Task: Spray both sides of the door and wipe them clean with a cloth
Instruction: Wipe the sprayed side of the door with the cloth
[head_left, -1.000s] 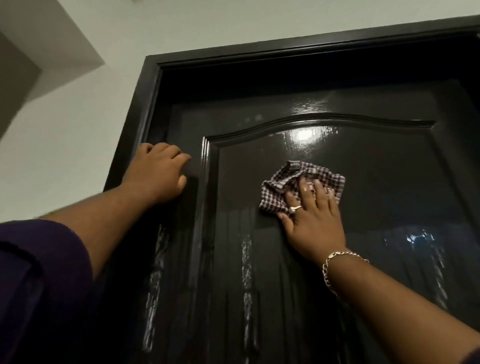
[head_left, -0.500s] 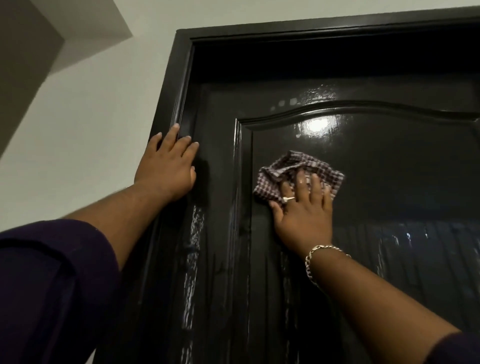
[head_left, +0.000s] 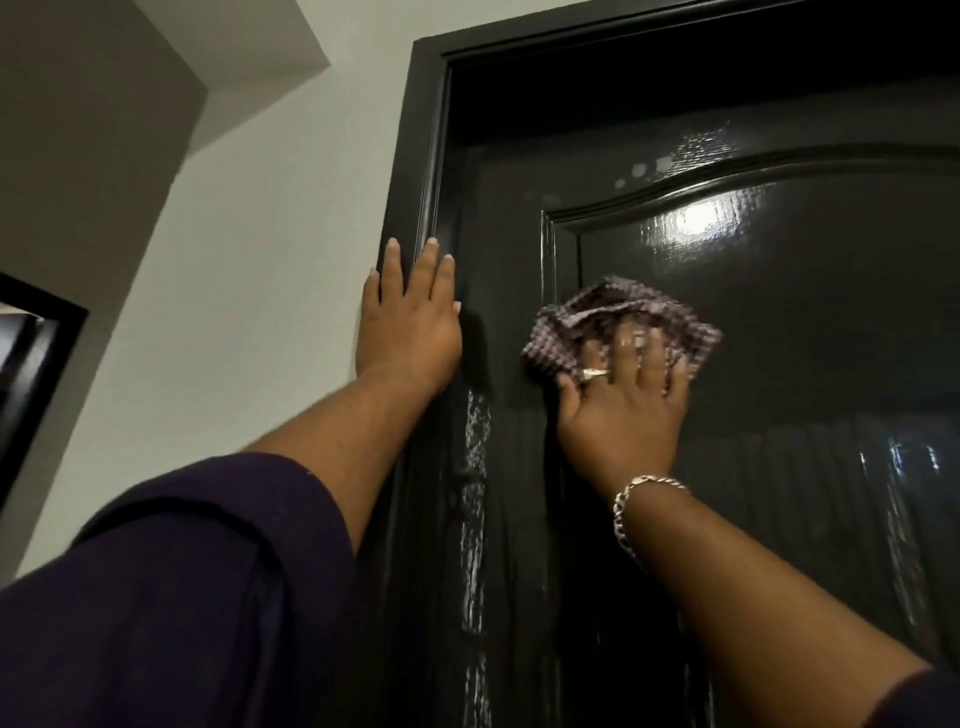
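Observation:
A glossy black door (head_left: 779, 291) with a raised arched panel fills the right of the head view, wet streaks running down its lower part. My right hand (head_left: 623, 405) presses a crumpled checked cloth (head_left: 613, 317) flat against the panel's upper left corner, fingers spread over it. My left hand (head_left: 408, 322) lies flat with straight fingers on the door frame (head_left: 421, 156) at the left edge. No spray bottle is in view.
A pale wall (head_left: 249, 260) stands left of the frame, with a ceiling step (head_left: 156, 67) above. A dark framed opening (head_left: 31, 374) shows at the far left edge.
The view has shifted left, so the door sits further right. My left hand has straightened from curled to flat on the frame. The cloth has slid left toward the panel's edge.

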